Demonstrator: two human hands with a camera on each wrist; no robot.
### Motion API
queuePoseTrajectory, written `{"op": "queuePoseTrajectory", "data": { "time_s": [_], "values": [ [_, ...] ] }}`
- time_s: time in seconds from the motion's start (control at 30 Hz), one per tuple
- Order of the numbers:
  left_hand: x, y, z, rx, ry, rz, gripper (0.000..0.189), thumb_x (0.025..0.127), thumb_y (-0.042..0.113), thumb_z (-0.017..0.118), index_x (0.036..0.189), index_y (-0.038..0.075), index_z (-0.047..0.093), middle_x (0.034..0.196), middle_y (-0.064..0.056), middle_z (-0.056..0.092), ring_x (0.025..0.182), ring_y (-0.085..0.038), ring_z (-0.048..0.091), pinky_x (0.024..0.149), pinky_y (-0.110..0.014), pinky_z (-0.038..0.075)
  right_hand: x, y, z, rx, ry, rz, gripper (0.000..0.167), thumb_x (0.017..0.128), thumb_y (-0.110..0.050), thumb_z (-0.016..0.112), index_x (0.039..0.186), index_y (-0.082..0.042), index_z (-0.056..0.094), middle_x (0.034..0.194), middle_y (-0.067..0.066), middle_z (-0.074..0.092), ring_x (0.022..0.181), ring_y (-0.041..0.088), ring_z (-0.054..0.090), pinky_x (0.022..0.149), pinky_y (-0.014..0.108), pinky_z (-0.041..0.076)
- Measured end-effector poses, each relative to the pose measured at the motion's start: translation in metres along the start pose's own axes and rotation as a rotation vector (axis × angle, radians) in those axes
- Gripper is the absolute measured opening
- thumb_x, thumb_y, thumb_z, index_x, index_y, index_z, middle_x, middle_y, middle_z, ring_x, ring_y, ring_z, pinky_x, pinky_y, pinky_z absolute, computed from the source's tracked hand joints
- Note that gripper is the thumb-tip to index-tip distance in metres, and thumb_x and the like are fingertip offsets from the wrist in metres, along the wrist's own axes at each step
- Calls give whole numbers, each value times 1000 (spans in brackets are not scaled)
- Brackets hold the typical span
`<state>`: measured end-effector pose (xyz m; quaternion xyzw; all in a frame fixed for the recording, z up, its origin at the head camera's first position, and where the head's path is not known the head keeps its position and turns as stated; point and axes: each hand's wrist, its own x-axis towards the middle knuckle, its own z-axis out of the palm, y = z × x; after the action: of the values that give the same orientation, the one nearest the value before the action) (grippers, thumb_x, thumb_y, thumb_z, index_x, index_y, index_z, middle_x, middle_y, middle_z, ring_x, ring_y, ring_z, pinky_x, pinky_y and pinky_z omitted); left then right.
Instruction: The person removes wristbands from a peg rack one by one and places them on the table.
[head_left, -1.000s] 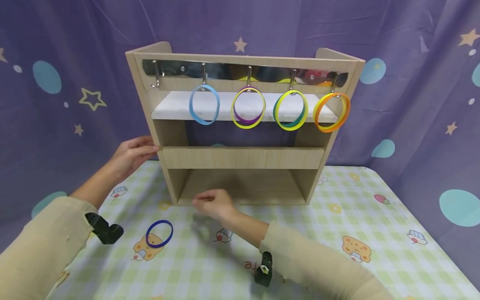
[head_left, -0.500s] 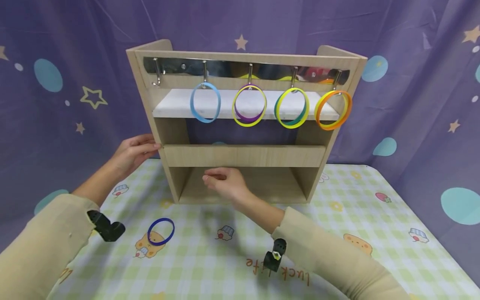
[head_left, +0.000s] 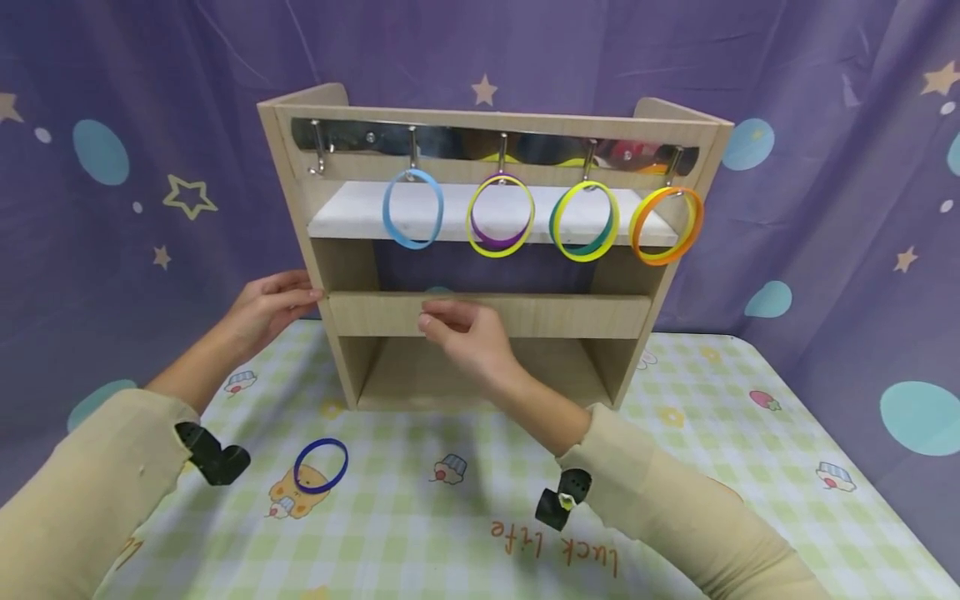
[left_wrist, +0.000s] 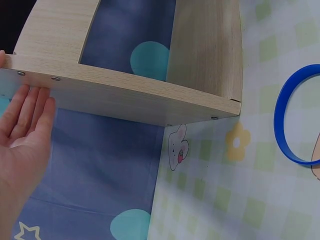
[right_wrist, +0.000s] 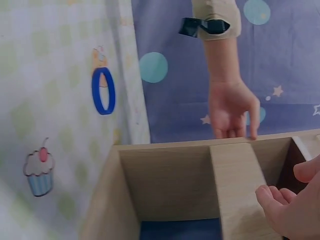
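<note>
My left hand point(head_left: 266, 308) rests with straight fingers against the left side of a wooden rack point(head_left: 577, 317); in the left wrist view its fingertips touch the side panel point(left_wrist: 115, 97). My right hand point(head_left: 476, 337) is in front of the rack's middle board, fingers loosely bent, thumb apart from them in the right wrist view, holding nothing. A dark blue silicone wristband point(head_left: 313, 490) lies on the table at front left. From the rack's hooks hang a light blue band point(head_left: 412, 244), a yellow and purple pair point(head_left: 495, 253), a yellow and green pair point(head_left: 581, 257) and an orange and yellow pair point(head_left: 660, 260).
A metal strip point(head_left: 457, 143) with several hooks runs along the rack's top; its leftmost hook point(head_left: 318, 158) stands beside the light blue band. The rack has a white shelf point(head_left: 345, 218). A checked cloth point(head_left: 390, 542) covers the table, with a purple curtain point(head_left: 825, 208) behind.
My right hand has risen from near the rack's base, moving slightly right, to the height of the middle board. My left hand and the bands have stayed in place.
</note>
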<state>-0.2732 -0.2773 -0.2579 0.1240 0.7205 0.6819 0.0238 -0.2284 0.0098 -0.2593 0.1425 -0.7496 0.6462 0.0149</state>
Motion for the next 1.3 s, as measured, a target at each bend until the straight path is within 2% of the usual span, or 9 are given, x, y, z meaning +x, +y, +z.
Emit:
{"op": "queuePoseTrajectory", "data": {
  "time_s": [0.27,0.5,0.6,0.8,0.97,1.03,1.2,1.3],
  "values": [
    [-2,0,0,-24,7,1,40,95,9,59,130,3,41,105,13,64,98,2,62,87,-9,51,0,-15,-1,36,50,-122,28,90,-13,67,116,-1,68,114,15,71,102,22,69,85,25,58],
    [-2,-1,0,-44,-1,14,29,95,7,58,121,10,46,104,12,64,97,1,63,87,-10,51,2,-25,4,135,120,-219,28,89,-5,66,115,5,66,114,21,69,104,27,69,89,25,57],
    [-2,-1,0,-39,-3,14,29,95,8,58,121,10,45,105,12,64,97,1,63,87,-10,51,4,-29,7,188,159,-230,28,89,-4,66,115,5,66,113,22,69,103,27,69,90,25,57],
    [-2,-1,0,-46,-7,22,28,95,7,57,121,10,45,105,12,64,97,1,63,87,-9,51,9,-34,14,279,241,-214,28,88,-5,67,115,4,66,114,19,70,99,20,70,89,25,57],
    [-2,-1,0,-67,-13,27,26,95,6,57,119,11,47,104,12,65,96,0,63,87,-10,52,13,-34,20,382,267,-191,28,87,-3,68,114,5,66,114,21,69,87,9,69,88,25,58],
    [-2,-1,1,-70,-16,32,26,95,5,57,118,11,48,104,12,65,96,0,63,87,-11,52,13,-35,22,433,274,-188,28,87,-2,69,113,6,66,113,23,69,86,11,70,88,27,58],
    [-2,-2,1,-75,-18,47,22,95,4,57,115,14,53,103,11,66,95,0,64,85,-10,52,12,-37,30,523,307,-231,26,85,2,69,110,10,65,107,27,69,84,17,72,86,30,59],
    [-2,-2,1,-78,-19,50,22,95,4,56,115,13,52,102,11,66,95,-1,64,85,-10,52,11,-40,33,531,353,-265,26,84,1,71,108,9,66,106,26,69,80,11,70,83,30,60]
  ]
}}
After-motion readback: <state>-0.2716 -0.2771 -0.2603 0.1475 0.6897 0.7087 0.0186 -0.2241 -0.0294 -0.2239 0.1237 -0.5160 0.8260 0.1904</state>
